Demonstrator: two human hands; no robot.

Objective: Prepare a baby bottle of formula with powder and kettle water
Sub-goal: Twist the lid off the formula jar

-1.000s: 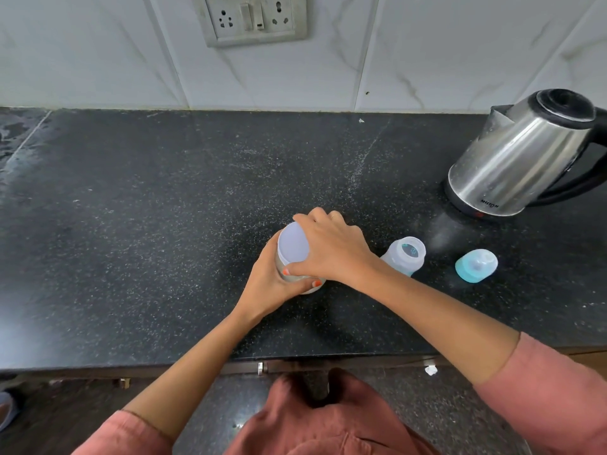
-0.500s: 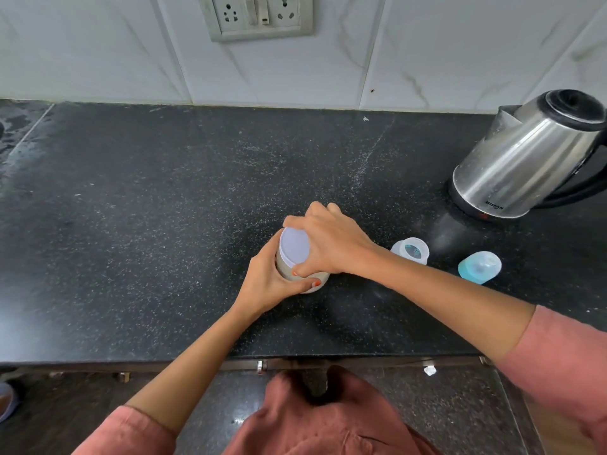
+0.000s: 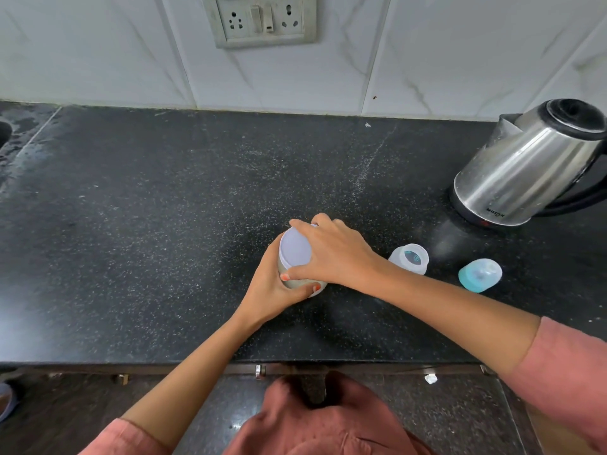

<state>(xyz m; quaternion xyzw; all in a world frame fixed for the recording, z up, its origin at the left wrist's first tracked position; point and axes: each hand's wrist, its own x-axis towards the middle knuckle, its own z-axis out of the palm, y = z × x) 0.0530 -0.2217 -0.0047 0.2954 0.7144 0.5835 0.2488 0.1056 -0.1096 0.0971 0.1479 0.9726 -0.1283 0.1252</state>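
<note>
A round formula tin with a pale lilac lid (image 3: pixel 294 249) stands on the black counter (image 3: pixel 147 224) near the middle. My left hand (image 3: pixel 274 287) wraps around the tin's body from the near side. My right hand (image 3: pixel 331 254) lies over the lid with its fingers curled on the rim. Just right of the tin stands the open, clear baby bottle (image 3: pixel 410 257). Its blue cap with the teat (image 3: pixel 479 274) lies further right. A steel electric kettle (image 3: pixel 528 165) with a black lid sits at the far right.
A white tiled wall with a socket plate (image 3: pixel 261 19) runs behind the counter. The counter's left end (image 3: pixel 19 142) looks wet. The counter's front edge (image 3: pixel 197 364) is close to my body, with dark floor below.
Both hands stay on the tin. The right hand's fingers have shifted slightly around the lid. The view has tilted a little, so the wall takes up more of it.
</note>
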